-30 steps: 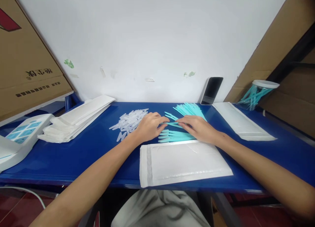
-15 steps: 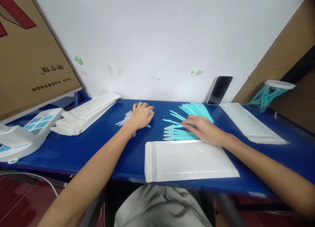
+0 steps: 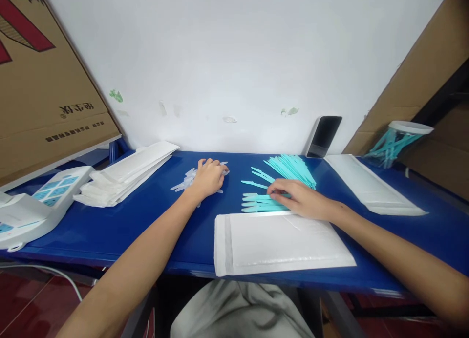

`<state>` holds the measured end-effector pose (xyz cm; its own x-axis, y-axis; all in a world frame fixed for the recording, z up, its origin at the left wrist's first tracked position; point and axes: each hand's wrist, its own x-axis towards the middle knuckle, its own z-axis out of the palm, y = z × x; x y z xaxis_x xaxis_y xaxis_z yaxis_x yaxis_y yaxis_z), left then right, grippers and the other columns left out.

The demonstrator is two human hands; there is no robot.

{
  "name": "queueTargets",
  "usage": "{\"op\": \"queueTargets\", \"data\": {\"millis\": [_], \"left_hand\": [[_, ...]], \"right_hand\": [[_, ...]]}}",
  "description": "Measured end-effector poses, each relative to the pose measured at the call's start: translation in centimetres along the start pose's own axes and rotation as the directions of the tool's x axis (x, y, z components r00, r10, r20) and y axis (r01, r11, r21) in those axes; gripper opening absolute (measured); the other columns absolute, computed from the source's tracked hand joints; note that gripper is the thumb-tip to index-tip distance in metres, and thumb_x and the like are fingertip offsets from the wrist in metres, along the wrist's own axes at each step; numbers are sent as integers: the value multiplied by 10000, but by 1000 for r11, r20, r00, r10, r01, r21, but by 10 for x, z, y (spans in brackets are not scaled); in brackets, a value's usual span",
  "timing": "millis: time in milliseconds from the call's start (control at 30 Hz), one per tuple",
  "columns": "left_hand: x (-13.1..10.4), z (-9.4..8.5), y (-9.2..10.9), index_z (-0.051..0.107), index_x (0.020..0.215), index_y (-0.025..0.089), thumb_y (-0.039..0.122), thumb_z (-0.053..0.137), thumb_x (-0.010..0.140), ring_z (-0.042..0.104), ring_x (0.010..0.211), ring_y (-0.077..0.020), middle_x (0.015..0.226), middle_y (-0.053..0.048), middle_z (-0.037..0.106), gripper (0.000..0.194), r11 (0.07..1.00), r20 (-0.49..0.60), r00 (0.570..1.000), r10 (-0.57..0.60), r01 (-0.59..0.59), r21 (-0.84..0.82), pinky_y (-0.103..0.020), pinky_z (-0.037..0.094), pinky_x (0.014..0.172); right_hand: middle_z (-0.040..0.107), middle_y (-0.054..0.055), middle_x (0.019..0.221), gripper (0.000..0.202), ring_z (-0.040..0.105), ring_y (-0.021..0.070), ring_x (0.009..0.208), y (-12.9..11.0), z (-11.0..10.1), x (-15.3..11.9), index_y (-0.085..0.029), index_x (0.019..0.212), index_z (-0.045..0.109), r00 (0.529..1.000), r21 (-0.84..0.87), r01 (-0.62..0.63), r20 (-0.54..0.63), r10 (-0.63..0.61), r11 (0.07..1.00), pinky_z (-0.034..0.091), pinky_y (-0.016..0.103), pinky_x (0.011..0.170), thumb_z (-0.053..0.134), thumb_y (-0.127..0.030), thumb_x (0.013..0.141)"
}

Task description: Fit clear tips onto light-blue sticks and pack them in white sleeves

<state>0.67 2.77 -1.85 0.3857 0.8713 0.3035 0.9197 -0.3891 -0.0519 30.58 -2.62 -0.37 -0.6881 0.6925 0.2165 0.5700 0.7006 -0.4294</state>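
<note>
Blue table (image 3: 110, 225): left hand (image 3: 209, 177) half-spread over white pieces (image 3: 187, 180), right hand (image 3: 300, 197) curled palm-down at teal sticks (image 3: 261, 199); grips unclear.

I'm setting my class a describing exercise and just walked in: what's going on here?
A person's left hand is over a pile of translucent plastic pieces; the right hand is at a row of turquoise plastic sticks, with a fan of similar sticks behind it. A white padded mailer lies in front, by the near edge of the blue table.
</note>
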Motion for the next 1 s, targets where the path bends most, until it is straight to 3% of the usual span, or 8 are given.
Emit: {"op": "queueTargets", "data": {"millis": [300, 467, 600, 733, 1000], "left_hand": [[4, 0, -1, 743, 1115, 181, 169, 548, 907, 602, 1012, -291, 1047, -103, 707, 286, 990, -184, 980, 77, -97, -98, -480, 430, 954], [3, 1, 8, 731, 1140, 179, 166, 499, 951, 616, 976, -237, 1075, -101, 677, 300, 932, -267, 938, 220, -283, -228, -376, 501, 864], [1, 4, 19, 713, 1188, 162, 209, 454, 1000, 636, 970, -236, 1064, -114, 678, 323, 898, -248, 924, 292, -354, -261, -375, 524, 863], [1, 5, 25, 707, 1200, 151, 178, 412, 1009, 662, 969, -247, 1052, -113, 709, 352, 894, -197, 939, 281, -331, -303, -388, 542, 856], [2, 8, 25, 707, 1123, 166, 148, 421, 996, 664, 1006, -235, 1091, -101, 722, 314, 860, -261, 930, 260, -346, -375, -388, 543, 897]], "right_hand": [[675, 64, 936, 267, 612, 204, 860, 2, 2, 1, -209, 942, 667, 998, -47, 53, 21, -52, 997, 460, 346, 750, 448, -333, 1030], [672, 93, 1008, 310, 640, 226, 905, 7, 4, 1, -200, 1050, 703, 998, -139, 27, -50, -34, 990, 492, 370, 792, 422, -331, 1037], [672, 123, 1081, 347, 651, 280, 1016, 16, 8, 2, -192, 1207, 700, 993, -276, -41, -119, 8, 960, 513, 415, 840, 429, -303, 1022], [678, 129, 1082, 360, 665, 285, 958, 23, 11, 3, -179, 1152, 734, 991, -333, -122, -94, 96, 935, 526, 415, 772, 423, -301, 1020], [680, 100, 1008, 212, 649, 243, 901, 30, 8, 4, -199, 957, 677, 977, -170, -209, -73, 199, 963, 508, 382, 794, 482, -282, 976]]}}
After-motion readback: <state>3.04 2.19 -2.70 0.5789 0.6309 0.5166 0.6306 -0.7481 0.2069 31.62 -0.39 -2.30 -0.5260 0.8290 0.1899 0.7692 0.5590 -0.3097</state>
